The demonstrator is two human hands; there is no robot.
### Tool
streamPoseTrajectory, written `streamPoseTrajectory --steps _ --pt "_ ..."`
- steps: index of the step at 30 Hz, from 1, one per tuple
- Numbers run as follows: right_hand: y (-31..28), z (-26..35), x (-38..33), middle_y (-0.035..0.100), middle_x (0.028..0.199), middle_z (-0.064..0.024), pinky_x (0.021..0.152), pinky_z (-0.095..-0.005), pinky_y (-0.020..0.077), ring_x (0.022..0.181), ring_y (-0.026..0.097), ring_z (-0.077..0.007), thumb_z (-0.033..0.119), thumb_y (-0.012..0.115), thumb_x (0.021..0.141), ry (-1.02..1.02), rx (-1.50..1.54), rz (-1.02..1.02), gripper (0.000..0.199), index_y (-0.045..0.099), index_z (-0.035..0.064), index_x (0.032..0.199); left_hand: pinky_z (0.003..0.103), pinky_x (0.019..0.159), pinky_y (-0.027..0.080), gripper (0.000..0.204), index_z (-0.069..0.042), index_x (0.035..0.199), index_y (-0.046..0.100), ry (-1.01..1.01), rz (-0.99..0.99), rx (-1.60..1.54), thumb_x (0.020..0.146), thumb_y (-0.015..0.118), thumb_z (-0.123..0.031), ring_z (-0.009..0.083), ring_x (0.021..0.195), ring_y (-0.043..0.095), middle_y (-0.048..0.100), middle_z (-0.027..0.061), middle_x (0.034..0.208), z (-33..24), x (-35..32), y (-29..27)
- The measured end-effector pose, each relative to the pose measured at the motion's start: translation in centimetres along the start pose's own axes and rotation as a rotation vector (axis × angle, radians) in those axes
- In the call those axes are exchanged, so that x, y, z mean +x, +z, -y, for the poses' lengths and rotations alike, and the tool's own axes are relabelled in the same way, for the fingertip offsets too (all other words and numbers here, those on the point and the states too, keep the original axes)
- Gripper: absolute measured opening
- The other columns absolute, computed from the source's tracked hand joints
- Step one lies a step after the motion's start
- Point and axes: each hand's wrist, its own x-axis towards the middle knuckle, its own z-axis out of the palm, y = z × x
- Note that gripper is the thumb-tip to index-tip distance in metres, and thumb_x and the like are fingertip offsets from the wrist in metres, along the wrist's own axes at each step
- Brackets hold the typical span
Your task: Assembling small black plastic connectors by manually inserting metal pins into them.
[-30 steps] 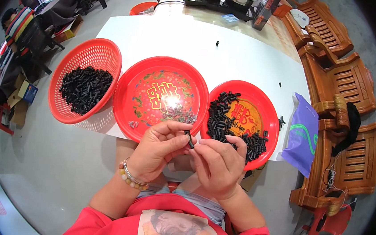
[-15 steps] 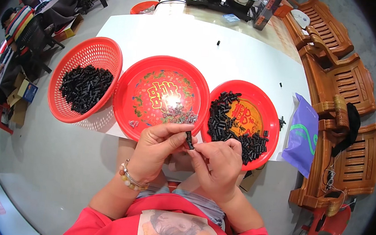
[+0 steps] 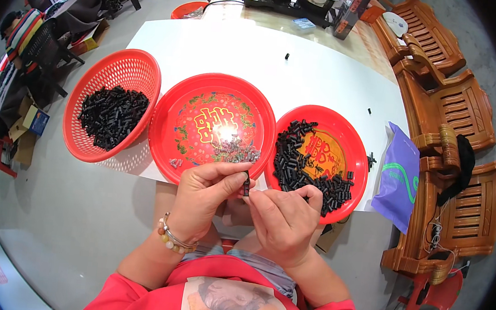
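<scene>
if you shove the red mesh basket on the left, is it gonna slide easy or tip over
The red mesh basket is thin openwork plastic, so probably light, likely sliding easily on the smooth white table. It sits wide and low, so tipping seems unlikely. The small black pieces inside lie loose and would probably shift.

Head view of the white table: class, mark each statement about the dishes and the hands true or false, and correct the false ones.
1. Both hands meet at one small black piece. True.
2. The mesh basket on the left is blue. False: it is red and holds black pieces.
3. The middle plate holds a heap of black pieces. False: it holds only a small cluster of tiny bits near its front edge.
4. The right plate holds black pieces. True.
5. The left hand has a beaded bracelet at its wrist. True.
</scene>
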Motion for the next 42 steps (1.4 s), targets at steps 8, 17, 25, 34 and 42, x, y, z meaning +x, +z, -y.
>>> streamPoseTrajectory --steps 8,17,25,34,42 --pt "0.2 -0.2 0.0 0.062 0.079 0.0006 0.067 -0.0322 0.0340 0.059 0.054 -0.0118 0.011 0.062 0.073 -0.019 -0.020 -0.014 0.019 0.063 0.0060 0.091 0.021 0.068 0.050 0.021 0.000 0.108 0.064 -0.076 0.027 -0.097 0.088 0.060 -0.005 0.0082 0.075 0.060 0.068 0.0073 0.087 -0.4 0.2 -0.3" --pt "-0.2 -0.1 0.9 0.061 0.077 0.0014 0.067 -0.0323 0.0338 0.057 0.053 -0.0117 0.010 0.066 0.071 0.020 -0.002 -0.007 0.019 0.063 0.0080 0.089 0.018 0.041 0.042 0.021 -0.003 0.109 0.064 0.171 0.052 0.258 0.089 0.058 -0.005 0.0063 0.057 0.058 0.068 0.0042 0.085 -0.8 -0.2 -0.1" --pt "-0.3 -0.6 1.2 0.061 0.077 -0.0005 0.068 -0.0330 0.0354 0.062 0.057 -0.0155 0.018 0.071 0.072 0.073 0.115 0.040 0.019 0.061 0.0080 0.085 0.019 0.058 0.049 0.023 -0.002 0.111 0.063 -0.019 0.102 -0.013 0.089 0.058 -0.006 0.0060 0.074 0.060 0.066 0.0052 0.089 -0.8 0.1 -0.9" --pt "-1.2 -1.8 2.5 0.059 0.081 -0.0054 0.070 -0.0352 0.0364 0.068 0.057 -0.0195 0.040 0.075 0.065 0.100 0.227 0.187 0.043 0.059 0.0081 0.088 0.018 0.058 0.045 0.042 -0.003 0.127 0.050 -0.095 0.235 0.045 0.086 0.062 -0.007 0.0049 0.073 0.058 0.065 0.0020 0.085 -1.5 0.2 -0.8" --pt "-2.0 -1.9 3.5 0.049 0.067 -0.0026 0.068 -0.0355 0.0348 0.061 0.053 -0.0183 0.041 0.075 0.061 -0.034 0.156 0.317 0.038 0.054 0.0107 0.072 0.018 0.058 0.043 0.044 -0.001 0.128 0.049 -0.158 0.307 0.021 0.086 0.062 -0.005 0.0038 0.071 0.056 0.062 -0.0002 0.081 -1.2 0.4 -1.3"
